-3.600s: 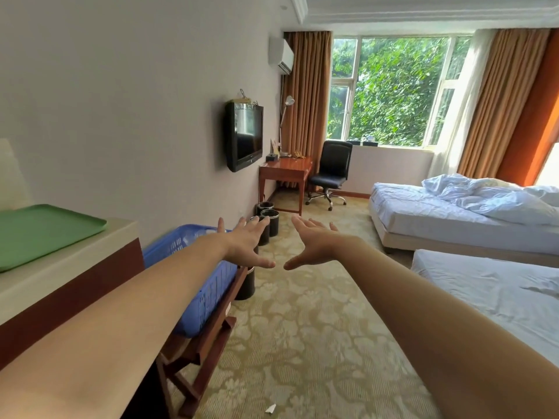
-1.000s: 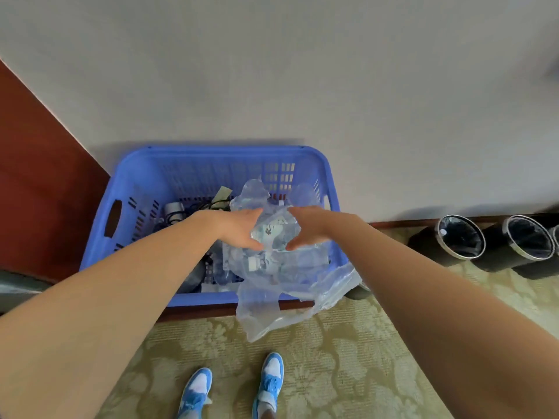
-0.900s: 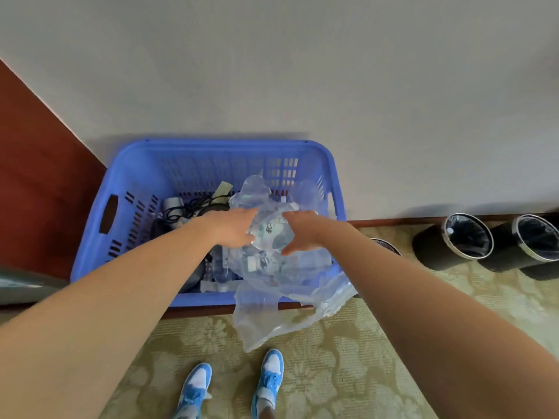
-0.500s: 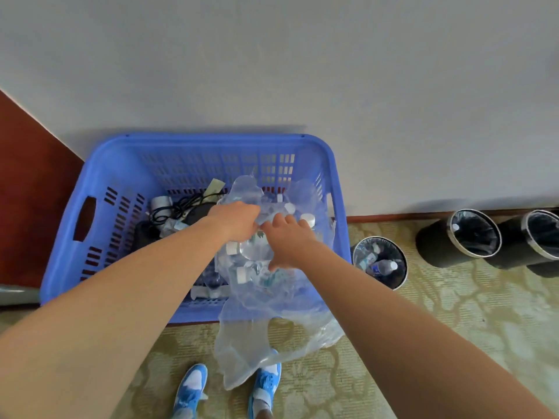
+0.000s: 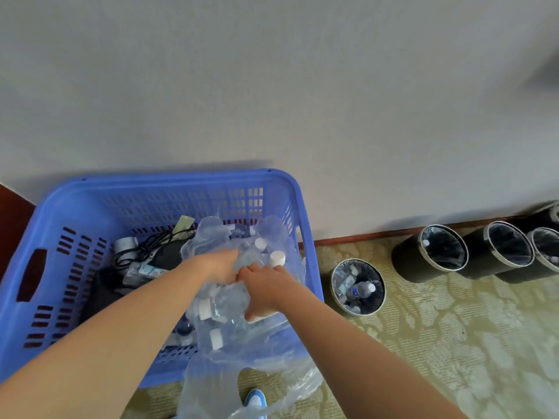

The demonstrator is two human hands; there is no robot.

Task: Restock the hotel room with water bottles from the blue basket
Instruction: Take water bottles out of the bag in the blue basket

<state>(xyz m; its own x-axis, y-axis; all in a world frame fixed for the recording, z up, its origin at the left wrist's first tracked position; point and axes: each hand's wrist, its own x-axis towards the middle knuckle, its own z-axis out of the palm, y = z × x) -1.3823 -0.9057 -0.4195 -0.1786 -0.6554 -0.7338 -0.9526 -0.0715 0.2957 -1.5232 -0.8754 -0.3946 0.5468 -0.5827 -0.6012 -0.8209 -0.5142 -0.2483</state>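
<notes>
Well, both our hands were down in the blue basket [image 5: 169, 179], among the water bottles [image 5: 276, 258], which sat bundled in torn plastic wrap [image 5: 211, 388] at its right end. Our right hand [image 5: 266, 285] had its fingers curled round what looked like one bottle. Our left hand [image 5: 219, 264] had its fingertips buried in the film, so we could not tell its grip. We judged the loose wrap, spilling over the near rim, might snag and drag neighbouring bottles onto the carpet [image 5: 423, 343].
</notes>
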